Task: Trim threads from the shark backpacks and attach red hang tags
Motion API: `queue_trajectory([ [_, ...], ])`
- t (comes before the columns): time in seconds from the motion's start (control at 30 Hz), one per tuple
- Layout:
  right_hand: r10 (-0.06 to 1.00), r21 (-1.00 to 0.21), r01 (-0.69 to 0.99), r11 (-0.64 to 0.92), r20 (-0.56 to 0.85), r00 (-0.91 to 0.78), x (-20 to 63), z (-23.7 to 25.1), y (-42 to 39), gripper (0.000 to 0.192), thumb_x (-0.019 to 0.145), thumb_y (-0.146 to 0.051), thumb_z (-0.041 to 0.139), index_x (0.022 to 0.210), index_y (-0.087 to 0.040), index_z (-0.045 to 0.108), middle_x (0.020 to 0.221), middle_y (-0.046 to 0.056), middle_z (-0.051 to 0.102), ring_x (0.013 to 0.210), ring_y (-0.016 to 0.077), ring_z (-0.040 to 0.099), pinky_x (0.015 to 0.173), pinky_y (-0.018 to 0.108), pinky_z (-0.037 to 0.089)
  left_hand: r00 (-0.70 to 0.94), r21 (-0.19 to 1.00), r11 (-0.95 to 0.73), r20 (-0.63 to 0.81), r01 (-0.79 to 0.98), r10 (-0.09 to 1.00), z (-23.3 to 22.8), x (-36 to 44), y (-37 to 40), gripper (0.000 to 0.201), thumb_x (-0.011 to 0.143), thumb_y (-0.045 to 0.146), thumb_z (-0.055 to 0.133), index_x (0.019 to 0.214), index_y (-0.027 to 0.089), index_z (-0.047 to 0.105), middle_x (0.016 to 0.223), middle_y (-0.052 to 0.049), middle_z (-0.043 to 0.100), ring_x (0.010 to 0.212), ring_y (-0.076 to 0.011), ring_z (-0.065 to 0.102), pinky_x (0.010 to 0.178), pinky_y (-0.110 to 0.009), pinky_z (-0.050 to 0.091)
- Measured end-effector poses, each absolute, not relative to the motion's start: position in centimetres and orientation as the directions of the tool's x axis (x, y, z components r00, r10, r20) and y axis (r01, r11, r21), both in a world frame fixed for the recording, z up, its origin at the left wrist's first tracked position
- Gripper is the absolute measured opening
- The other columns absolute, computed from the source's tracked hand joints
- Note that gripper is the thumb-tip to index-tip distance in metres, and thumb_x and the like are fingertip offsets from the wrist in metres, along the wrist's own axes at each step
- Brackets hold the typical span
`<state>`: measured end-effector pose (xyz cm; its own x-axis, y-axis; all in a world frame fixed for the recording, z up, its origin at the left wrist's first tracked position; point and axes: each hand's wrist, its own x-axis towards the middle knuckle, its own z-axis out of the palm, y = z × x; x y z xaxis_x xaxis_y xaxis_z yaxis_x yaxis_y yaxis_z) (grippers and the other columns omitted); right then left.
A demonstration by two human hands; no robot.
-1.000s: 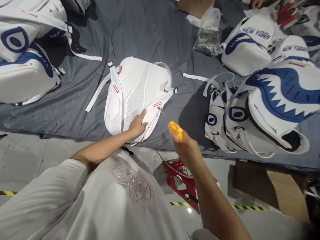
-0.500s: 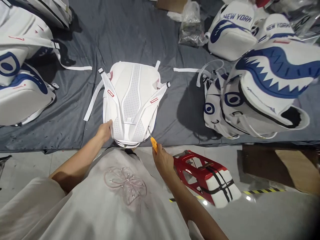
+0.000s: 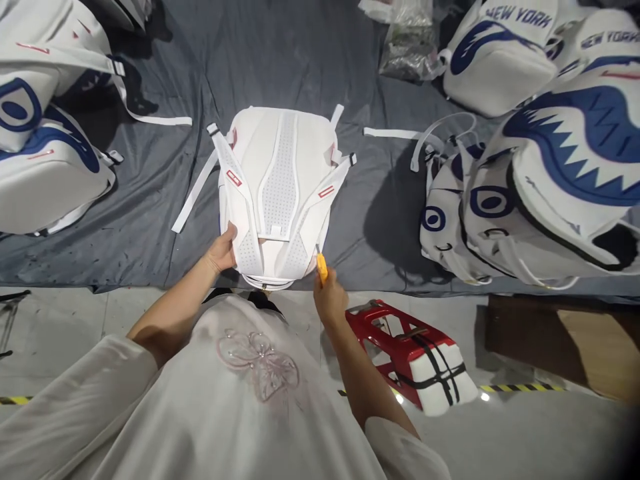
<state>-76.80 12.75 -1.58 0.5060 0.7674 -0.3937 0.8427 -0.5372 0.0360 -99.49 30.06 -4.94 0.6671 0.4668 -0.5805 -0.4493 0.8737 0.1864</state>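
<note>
Left hand (image 3: 223,252) clamped on the near corner of the white backpack (image 3: 280,193) lying strap-side up on the grey-clothed table (image 3: 150,193), right hand (image 3: 330,300) closed round an orange cutter (image 3: 322,267); soft, light, probably best gripped by edges or straps.

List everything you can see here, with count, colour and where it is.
plain backpack: one, white, face down at centre of cloth
grey cloth: one, dark grey, covering the work surface
printed backpacks, right: at least four, white and blue
printed backpacks, left: at least two, white and blue
plastic bag: one, clear, top
stool: one, red, on the floor
cutter: one, orange, in right hand
left hand: on the backpack's near left edge
right hand: gripping the cutter
</note>
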Motion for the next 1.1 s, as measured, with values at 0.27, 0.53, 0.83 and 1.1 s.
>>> queue_trajectory([
  [0.27,0.717,0.064,0.819,-0.57,-0.448,0.534,-75.8,-2.4,14.8,0.034,0.103,-0.04,0.036,0.121,-0.014,0.049,0.085,0.01,0.069,0.076,0.0203,0.066,0.06,0.026,0.031,0.726,0.214,0.883,-0.506,-0.418,0.466,-4.6,-98.8,29.9,0.07,0.092,0.059,0.048,0.141,0.009,0.047,0.124,-0.019,0.067,0.13,-0.0341,0.053,0.117,-0.052,0.032],
  [0.53,0.707,0.016,0.809,-0.588,-0.476,0.523,-75.9,-1.7,11.7,0.035,0.103,-0.039,0.038,0.125,-0.016,0.05,0.085,0.009,0.068,0.074,0.0203,0.065,0.061,0.027,0.032,0.638,0.252,0.782,-0.464,-0.569,0.614,-2.5,-100.4,27.6,0.076,0.085,0.064,0.057,0.139,0.011,0.05,0.13,-0.02,0.063,0.132,-0.0358,0.05,0.115,-0.056,0.033],
  [0.83,0.686,-0.105,0.716,-0.69,-0.41,0.601,-76.3,-2.3,12.4,0.035,0.099,-0.037,0.046,0.123,-0.013,0.055,0.084,0.01,0.066,0.077,0.0213,0.063,0.066,0.027,0.038,0.74,0.177,0.856,-0.439,-0.485,0.51,-3.2,-98.8,28.9,0.087,0.087,0.075,0.041,0.141,0.007,0.047,0.126,-0.021,0.065,0.132,-0.0351,0.05,0.116,-0.053,0.031],
  [1.1,0.736,-0.427,0.601,-0.676,-0.343,0.584,-78.5,-3.4,12.8,0.046,0.103,-0.04,0.021,0.12,-0.013,0.053,0.071,0.004,0.066,0.06,0.0167,0.059,0.057,0.026,0.043,0.742,0.23,0.857,-0.43,-0.461,0.515,-3.3,-99.6,30.5,0.087,0.089,0.074,0.033,0.144,0.007,0.045,0.127,-0.021,0.065,0.128,-0.034,0.055,0.114,-0.054,0.034],
])
